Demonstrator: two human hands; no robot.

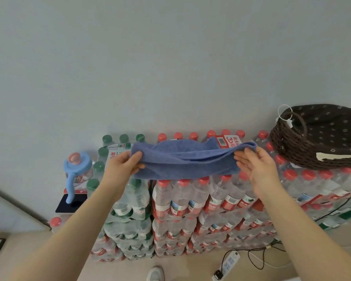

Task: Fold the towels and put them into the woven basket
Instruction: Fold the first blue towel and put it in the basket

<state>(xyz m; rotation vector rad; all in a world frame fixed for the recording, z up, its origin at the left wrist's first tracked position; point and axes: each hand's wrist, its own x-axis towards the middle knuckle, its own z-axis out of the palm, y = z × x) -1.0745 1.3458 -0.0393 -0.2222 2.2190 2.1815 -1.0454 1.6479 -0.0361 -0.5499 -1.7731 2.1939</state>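
Note:
A blue towel (187,160) is stretched between my hands above the stacked bottle packs, doubled over lengthwise. My left hand (123,164) pinches its left end and my right hand (257,165) pinches its right end. The dark brown woven basket (288,147) with a flower-print lining stands on the packs at the far right, beyond my right hand. A pale folded cloth (336,155) shows inside the basket at its front edge.
Shrink-wrapped packs of water bottles (182,203), red-capped and green-capped, are stacked against the wall. A blue-lidded jug (77,165) stands on a box at the left. A power strip (227,264) and cables lie on the floor beside my shoe (155,273).

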